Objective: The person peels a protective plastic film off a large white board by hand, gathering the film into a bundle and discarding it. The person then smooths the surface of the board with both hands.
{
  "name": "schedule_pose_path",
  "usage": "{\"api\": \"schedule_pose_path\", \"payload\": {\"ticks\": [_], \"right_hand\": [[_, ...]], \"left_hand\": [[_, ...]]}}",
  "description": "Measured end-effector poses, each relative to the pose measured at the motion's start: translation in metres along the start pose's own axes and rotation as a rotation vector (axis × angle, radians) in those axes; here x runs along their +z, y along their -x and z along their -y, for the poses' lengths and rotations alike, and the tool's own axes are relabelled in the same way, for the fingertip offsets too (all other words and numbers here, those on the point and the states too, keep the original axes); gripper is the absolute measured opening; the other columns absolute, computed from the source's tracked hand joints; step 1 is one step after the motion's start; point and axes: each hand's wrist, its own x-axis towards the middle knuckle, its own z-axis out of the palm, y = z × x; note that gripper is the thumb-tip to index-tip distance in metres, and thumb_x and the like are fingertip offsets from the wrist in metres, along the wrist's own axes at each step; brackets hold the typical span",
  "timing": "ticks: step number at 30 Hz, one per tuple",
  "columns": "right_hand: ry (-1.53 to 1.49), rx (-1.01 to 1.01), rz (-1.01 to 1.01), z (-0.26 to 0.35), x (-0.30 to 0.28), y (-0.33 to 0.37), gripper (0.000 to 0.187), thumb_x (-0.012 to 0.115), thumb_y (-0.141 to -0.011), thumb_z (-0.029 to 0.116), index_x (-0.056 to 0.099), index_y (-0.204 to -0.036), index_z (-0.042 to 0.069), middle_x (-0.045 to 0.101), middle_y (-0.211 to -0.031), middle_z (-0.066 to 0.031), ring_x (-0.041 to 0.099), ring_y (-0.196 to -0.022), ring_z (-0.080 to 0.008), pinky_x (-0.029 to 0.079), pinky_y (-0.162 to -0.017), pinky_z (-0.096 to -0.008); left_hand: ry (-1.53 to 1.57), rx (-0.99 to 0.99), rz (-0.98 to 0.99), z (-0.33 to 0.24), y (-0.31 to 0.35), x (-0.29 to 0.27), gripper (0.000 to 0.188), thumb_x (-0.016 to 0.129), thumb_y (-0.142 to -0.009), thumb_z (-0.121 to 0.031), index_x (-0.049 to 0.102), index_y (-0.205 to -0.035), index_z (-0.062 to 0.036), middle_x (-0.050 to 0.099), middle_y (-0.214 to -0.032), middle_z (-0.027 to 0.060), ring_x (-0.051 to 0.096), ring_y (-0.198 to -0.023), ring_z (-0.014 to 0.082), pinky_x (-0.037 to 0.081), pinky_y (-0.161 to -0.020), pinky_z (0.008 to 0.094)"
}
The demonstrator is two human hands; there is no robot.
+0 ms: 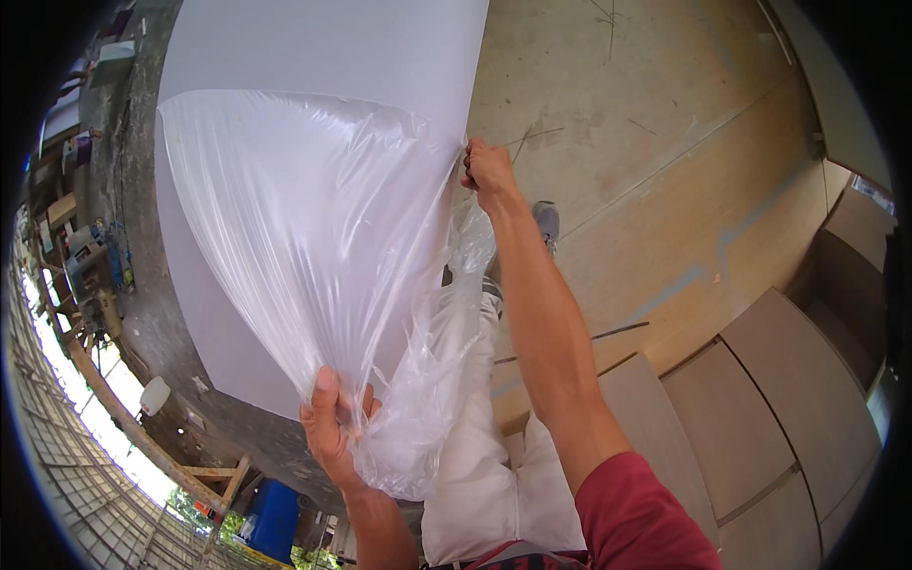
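Clear plastic film [304, 209], its near end already loose and bunched, still spans much of the white sheet [323, 43], the left hand [329, 427] pinching its folds and the right hand [489, 169] closed on its right edge

Bright daylight, mostly even. Opening [90, 408] at left blown out. Glare streaks on plastic film [304, 218]; white sheet [323, 43] pale, low detail. Cabinets [731, 408] at right dimmer. Fisheye bend, mesh [66, 465] at near left curved, rim soft, corners black.
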Motion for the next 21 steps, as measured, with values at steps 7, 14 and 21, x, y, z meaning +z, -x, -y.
{"api": "schedule_pose_path", "payload": {"ticks": [7, 14, 21], "right_hand": [[-0.090, 0.053, -0.052, -0.025, -0.013, -0.006, 0.020, 0.053, -0.094, 0.024, 0.057, -0.082, 0.009, 0.050, -0.068, 0.0005, 0.046, -0.054, -0.0113, 0.048, -0.052, -0.0313], [0.075, -0.684, -0.251, -0.048, -0.021, 0.003, 0.013, 0.066, -0.090, 0.011, 0.067, -0.093, -0.002, 0.065, -0.082, -0.0059, 0.058, -0.066, -0.0153, 0.052, -0.064, -0.0293], [0.195, -0.789, -0.085, -0.051, -0.017, -0.003, 0.010, 0.068, -0.090, 0.004, 0.067, -0.097, -0.002, 0.066, -0.102, -0.0100, 0.063, -0.079, -0.0215, 0.052, -0.071, -0.0325]], "left_hand": [[0.048, -0.050, -0.108, 0.007, -0.003, 0.001, 0.027, 0.060, -0.100, -0.022, 0.045, -0.078, -0.0164, 0.039, -0.057, -0.0058, 0.037, -0.042, 0.0053, 0.032, -0.038, 0.0239], [-0.080, -0.016, -0.151, 0.011, -0.005, -0.030, 0.022, 0.064, -0.098, -0.024, 0.050, -0.085, -0.0141, 0.044, -0.063, -0.0047, 0.045, -0.048, 0.0061, 0.038, -0.043, 0.0250], [-0.080, -0.042, -0.094, 0.002, 0.006, -0.025, 0.022, 0.068, -0.096, -0.027, 0.059, -0.098, -0.0073, 0.062, -0.088, 0.0047, 0.062, -0.070, 0.0121, 0.051, -0.058, 0.0276]]}}
